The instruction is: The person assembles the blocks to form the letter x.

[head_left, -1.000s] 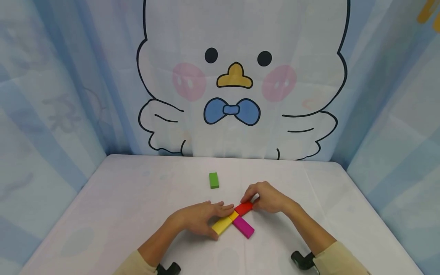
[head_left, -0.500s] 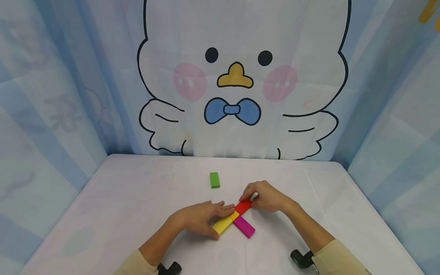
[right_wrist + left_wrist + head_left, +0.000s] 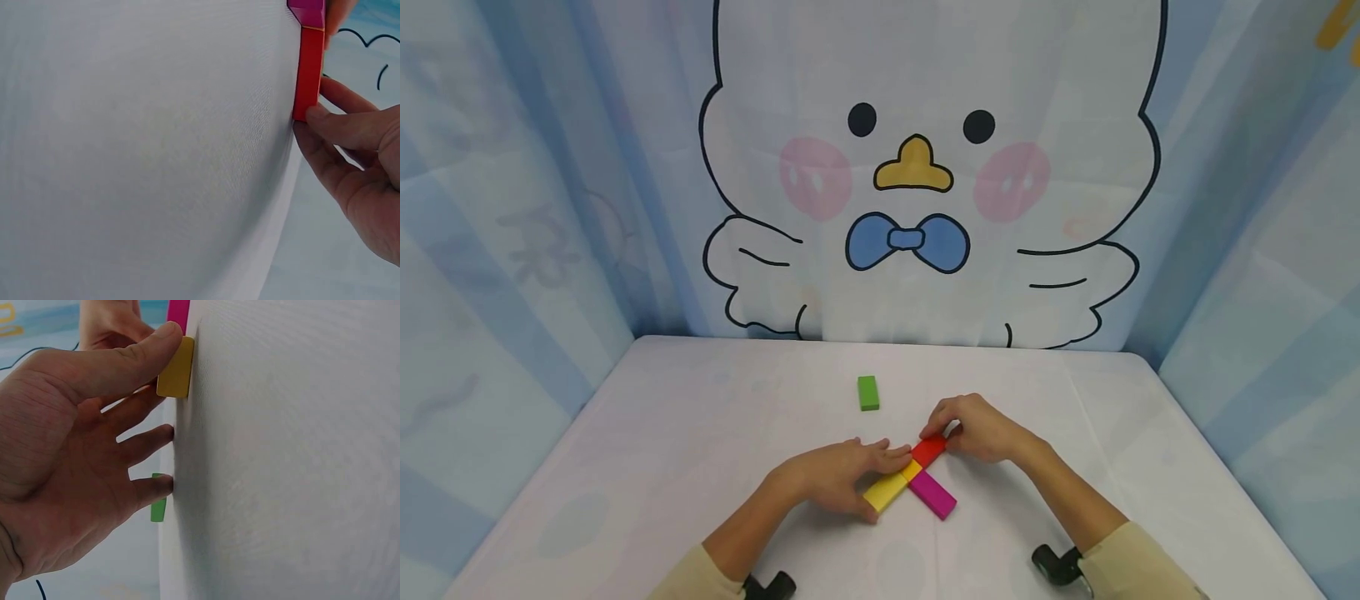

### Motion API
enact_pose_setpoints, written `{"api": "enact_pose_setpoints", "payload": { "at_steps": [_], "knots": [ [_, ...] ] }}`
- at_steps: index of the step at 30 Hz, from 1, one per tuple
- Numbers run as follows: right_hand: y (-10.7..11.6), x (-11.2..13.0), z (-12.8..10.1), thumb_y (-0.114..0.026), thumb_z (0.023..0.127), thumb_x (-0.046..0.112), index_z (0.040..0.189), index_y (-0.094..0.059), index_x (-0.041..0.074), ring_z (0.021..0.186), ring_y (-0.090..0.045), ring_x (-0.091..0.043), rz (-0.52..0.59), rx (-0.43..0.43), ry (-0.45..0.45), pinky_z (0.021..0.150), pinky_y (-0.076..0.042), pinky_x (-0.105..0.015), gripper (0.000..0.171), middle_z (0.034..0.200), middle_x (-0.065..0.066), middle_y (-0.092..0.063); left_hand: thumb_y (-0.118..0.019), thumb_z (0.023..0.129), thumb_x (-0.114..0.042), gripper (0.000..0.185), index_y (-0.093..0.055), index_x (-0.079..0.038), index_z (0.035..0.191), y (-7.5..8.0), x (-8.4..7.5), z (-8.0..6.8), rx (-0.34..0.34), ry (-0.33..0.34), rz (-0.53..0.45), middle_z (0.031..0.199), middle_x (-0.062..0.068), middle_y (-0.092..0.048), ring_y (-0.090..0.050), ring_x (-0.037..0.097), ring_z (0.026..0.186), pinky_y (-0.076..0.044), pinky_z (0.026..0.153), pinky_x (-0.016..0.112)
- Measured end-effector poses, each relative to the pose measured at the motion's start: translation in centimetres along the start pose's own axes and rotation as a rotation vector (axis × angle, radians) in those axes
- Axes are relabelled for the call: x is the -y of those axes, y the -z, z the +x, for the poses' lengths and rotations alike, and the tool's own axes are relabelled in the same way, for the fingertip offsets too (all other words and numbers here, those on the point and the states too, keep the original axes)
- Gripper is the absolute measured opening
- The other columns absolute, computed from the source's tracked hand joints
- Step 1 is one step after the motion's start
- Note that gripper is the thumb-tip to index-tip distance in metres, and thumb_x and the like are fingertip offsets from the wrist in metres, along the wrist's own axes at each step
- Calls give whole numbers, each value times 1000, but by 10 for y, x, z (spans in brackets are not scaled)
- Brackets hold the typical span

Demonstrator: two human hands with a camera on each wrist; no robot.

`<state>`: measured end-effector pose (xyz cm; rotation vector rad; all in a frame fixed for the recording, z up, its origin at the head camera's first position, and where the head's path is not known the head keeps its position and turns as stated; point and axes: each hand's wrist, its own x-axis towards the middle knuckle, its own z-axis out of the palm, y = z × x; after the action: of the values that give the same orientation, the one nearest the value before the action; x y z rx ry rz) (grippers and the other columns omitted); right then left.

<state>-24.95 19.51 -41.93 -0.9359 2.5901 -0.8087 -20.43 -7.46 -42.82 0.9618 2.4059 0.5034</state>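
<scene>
My left hand (image 3: 832,475) holds a long yellow block (image 3: 884,492) between thumb and fingers, flat on the table. In the left wrist view the thumb lies against the end of the yellow block (image 3: 176,370), the other fingers spread. A small orange-yellow piece (image 3: 912,471) sits at the yellow block's far end. Beyond it, in line, lies a red block (image 3: 929,451), its outer end pinched by my right hand (image 3: 981,429). The right wrist view shows thumb and fingertips on the red block (image 3: 309,75). A magenta block (image 3: 933,496) points off toward the lower right.
A green block (image 3: 868,393) lies apart, farther back on the white-covered table (image 3: 737,400). Behind the table hangs a curtain (image 3: 917,308) with a cartoon bird. Black devices (image 3: 1060,566) are strapped at both wrists.
My right hand has slid the red block slightly left and turned it, bringing it into line with the yellow blocks. My left hand stays in place.
</scene>
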Motion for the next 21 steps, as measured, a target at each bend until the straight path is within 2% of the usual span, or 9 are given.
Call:
{"api": "enact_pose_setpoints", "payload": {
  "at_steps": [21],
  "knots": [
    [-1,-2,0,-71,91,-9,114,-81,10,106,-69,-21,17,4,0,91,-63,-36,31,110,-1,-74,-83,88,-32,83,-41,-37,160,-1,-1,0,7,22,7,166,-20,-37,-30,20,158,-25,128,58]
  ]
}}
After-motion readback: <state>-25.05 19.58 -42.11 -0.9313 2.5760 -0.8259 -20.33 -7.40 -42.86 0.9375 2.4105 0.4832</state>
